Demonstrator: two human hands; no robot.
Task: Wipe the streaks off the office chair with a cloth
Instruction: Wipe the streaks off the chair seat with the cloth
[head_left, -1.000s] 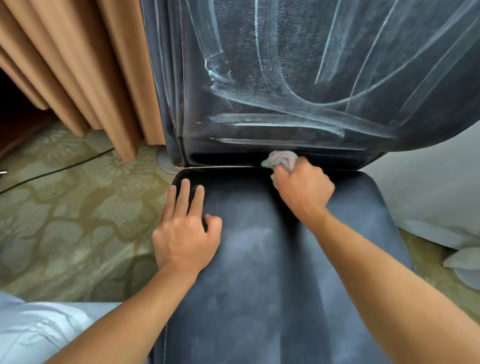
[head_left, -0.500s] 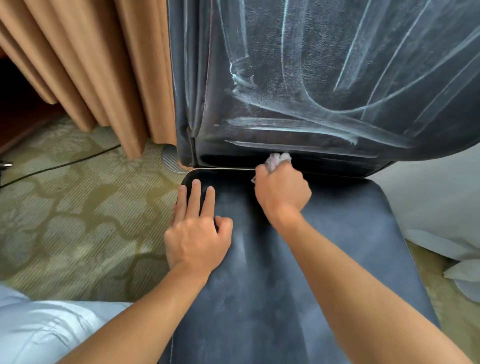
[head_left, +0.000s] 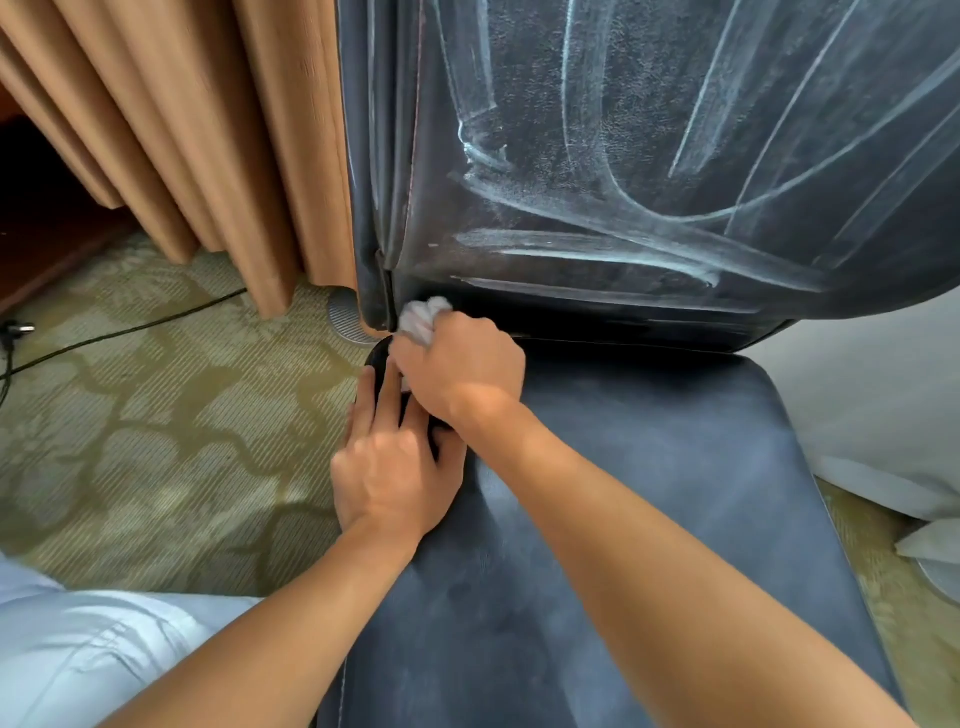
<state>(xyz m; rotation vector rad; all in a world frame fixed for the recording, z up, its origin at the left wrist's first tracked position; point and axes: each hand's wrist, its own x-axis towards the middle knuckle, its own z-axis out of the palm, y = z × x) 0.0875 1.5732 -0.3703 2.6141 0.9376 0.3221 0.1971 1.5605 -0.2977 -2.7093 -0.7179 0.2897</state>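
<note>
A dark blue office chair fills the view. Its backrest (head_left: 649, 156) carries many white streaks, and its seat (head_left: 649, 493) looks dull and smudged. My right hand (head_left: 460, 371) grips a bunched pale cloth (head_left: 422, 317) and presses it into the gap between seat and backrest at the chair's back left corner. My left hand (head_left: 395, 467) lies flat on the seat's left edge, fingers straight, partly under the right wrist.
Tan curtains (head_left: 182, 145) hang to the left of the backrest. Patterned green carpet (head_left: 156, 415) lies left of the chair, crossed by a black cable (head_left: 119, 332). White fabric (head_left: 883, 415) sits to the right. My pale trouser leg (head_left: 78, 654) shows at bottom left.
My right hand has slid the cloth leftward along the gap to the back left corner. The left hand has stayed on the seat edge. The view has shifted left.
</note>
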